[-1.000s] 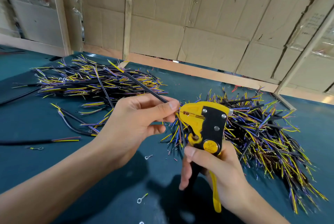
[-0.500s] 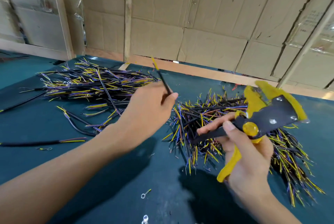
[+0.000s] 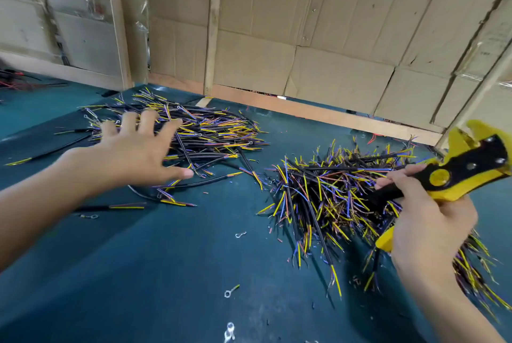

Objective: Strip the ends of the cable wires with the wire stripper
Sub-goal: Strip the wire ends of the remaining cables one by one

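Observation:
My right hand (image 3: 426, 220) grips the handles of the yellow and black wire stripper (image 3: 468, 168), held up at the right edge above the right pile of cables (image 3: 327, 198). That pile is short black cables with yellow, blue and brown wire ends. My left hand (image 3: 135, 148) hovers with fingers spread over the near edge of the left pile of cables (image 3: 210, 132) and holds nothing. Whether its fingertips touch the cables I cannot tell.
The work lies on a dark teal table (image 3: 166, 273). Small metal ring terminals (image 3: 231, 291) and bits of cut insulation are scattered on it. A few loose cables (image 3: 122, 207) lie at the left. Cardboard walls with wooden battens (image 3: 304, 110) close the far side.
My left hand let go of the black cable it held and swung left over the left pile, fingers now spread. My right hand carried the stripper further right and tilted it.

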A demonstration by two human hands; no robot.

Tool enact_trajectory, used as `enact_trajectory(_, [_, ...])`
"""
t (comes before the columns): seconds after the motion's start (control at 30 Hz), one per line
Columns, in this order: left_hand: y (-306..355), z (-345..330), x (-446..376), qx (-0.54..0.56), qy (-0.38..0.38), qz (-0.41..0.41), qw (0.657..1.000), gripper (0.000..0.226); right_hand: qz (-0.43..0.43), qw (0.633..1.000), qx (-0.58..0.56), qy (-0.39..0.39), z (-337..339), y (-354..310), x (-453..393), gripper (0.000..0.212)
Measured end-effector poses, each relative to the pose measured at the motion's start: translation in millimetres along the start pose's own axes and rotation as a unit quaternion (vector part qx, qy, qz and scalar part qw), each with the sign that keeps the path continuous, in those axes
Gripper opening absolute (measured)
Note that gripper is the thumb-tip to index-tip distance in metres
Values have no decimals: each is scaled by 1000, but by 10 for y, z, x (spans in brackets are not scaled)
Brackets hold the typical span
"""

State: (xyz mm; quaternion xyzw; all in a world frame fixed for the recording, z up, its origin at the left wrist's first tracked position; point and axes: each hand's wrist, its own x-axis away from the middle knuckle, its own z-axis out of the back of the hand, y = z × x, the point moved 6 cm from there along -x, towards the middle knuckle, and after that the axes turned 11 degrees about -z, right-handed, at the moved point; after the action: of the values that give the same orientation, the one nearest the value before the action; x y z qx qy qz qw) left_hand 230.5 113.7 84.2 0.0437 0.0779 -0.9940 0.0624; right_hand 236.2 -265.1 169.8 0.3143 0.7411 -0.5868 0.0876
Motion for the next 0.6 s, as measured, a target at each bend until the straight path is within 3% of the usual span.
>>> enact_trajectory(0.07, [-111, 18, -51, 6, 80, -26, 996, 114, -85, 996, 12, 8, 377, 353, 195, 14])
enact_trajectory(0.13, [-142, 65, -235, 34, 124, -56, 990, 111, -82, 996, 45, -8, 438, 449, 293, 18])
enact_trajectory(0.3, [-106, -192, -670, 114, -35, -54, 991, 114, -85, 995, 43, -22, 443, 472, 245, 20])
enact_trajectory(0.4, [-67, -223, -649, 139, -4, -43, 989, 108, -111, 993, 35, -13, 441, 512, 212, 19])
enact_trajectory(0.5, [25, -220, -522, 121, 20, -55, 991, 99, -191, 981, 9, -26, 384, 658, 188, 26])
enact_trajectory(0.6, [235, -218, -333, 114, 30, -94, 989, 94, -161, 987, 14, -26, 369, 655, 248, 27])
